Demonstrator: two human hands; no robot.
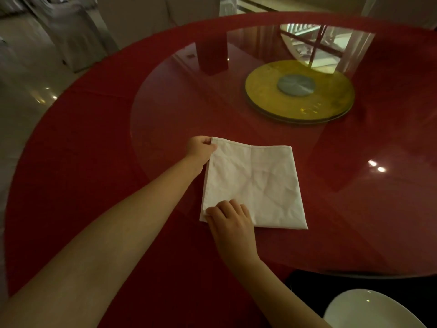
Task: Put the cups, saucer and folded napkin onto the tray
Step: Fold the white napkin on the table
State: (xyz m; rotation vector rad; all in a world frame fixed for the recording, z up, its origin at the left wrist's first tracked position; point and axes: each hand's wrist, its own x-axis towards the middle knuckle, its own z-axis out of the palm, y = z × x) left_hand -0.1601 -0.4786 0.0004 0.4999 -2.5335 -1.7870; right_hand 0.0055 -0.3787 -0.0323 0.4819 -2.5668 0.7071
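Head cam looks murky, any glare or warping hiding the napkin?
Head view: dim, warm light; glare spots on the glass turntable sit clear of the napkin; wide-angle bending curves the table edge; both hands read sharp.

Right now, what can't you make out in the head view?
- White dish: cut off by the bottom edge; saucer or plate unclear.
- Cups, tray: not in view.
- Napkin near-left corner: covered by the right hand.
- Left hand fingertips: curled at the napkin's far-left corner, grip unclear.
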